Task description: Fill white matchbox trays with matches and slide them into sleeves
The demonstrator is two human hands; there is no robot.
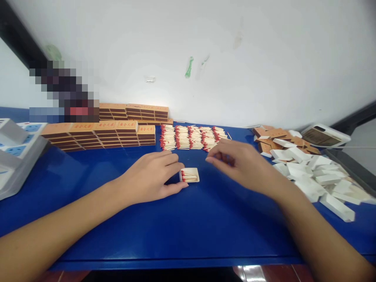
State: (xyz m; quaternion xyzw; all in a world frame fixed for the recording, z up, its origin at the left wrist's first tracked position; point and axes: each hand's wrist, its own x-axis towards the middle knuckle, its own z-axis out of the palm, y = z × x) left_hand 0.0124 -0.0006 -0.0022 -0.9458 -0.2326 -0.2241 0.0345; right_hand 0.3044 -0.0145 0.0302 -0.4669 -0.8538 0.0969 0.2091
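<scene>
My left hand (pixel 155 175) rests on the blue table, its thumb and fingers gripping the left end of a small white matchbox tray (pixel 194 172). Inside the tray lie several red-tipped matches (pixel 190 178), heads toward my left hand. My right hand (pixel 239 162) hovers to the right of the tray, just in front of the matches (pixel 189 137) laid out in several rows. Its fingers are curled in toward the thumb; anything between the fingertips is hidden or too small to make out.
Finished-looking matchboxes (pixel 96 135) stand stacked at the back left, beside a white power strip (pixel 26 156). On the right lie a heap of white trays (pixel 320 176), brown box sleeves (pixel 273 139) and a phone (pixel 326 135). A white wall (pixel 235 78) rises behind.
</scene>
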